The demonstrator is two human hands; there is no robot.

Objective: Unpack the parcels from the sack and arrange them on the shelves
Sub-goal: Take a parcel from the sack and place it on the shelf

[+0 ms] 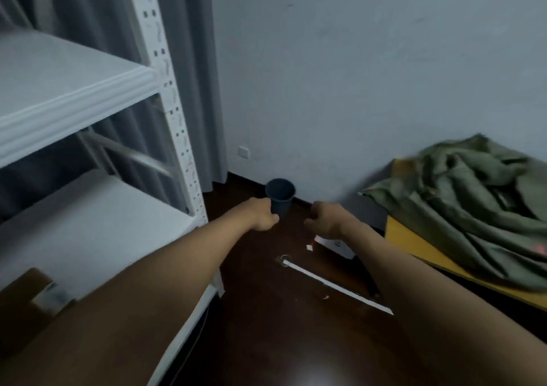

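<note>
Dark floor, shelves (74, 83) bare; our left hand (262, 215) grips a cup (280, 196), right hand (325, 218) curled empty. Shelving it looks next.

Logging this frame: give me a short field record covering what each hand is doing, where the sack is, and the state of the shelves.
left hand: grips a dark blue cup, held upright over the floor
right hand: fingers curled, nothing visible in it
sack: olive green, crumpled on a yellow surface at the right
shelves: white metal unit at the left; a brown cardboard parcel shows at the lower shelf's near edge
floor: dark wood, with a white strip and paper scraps
</note>
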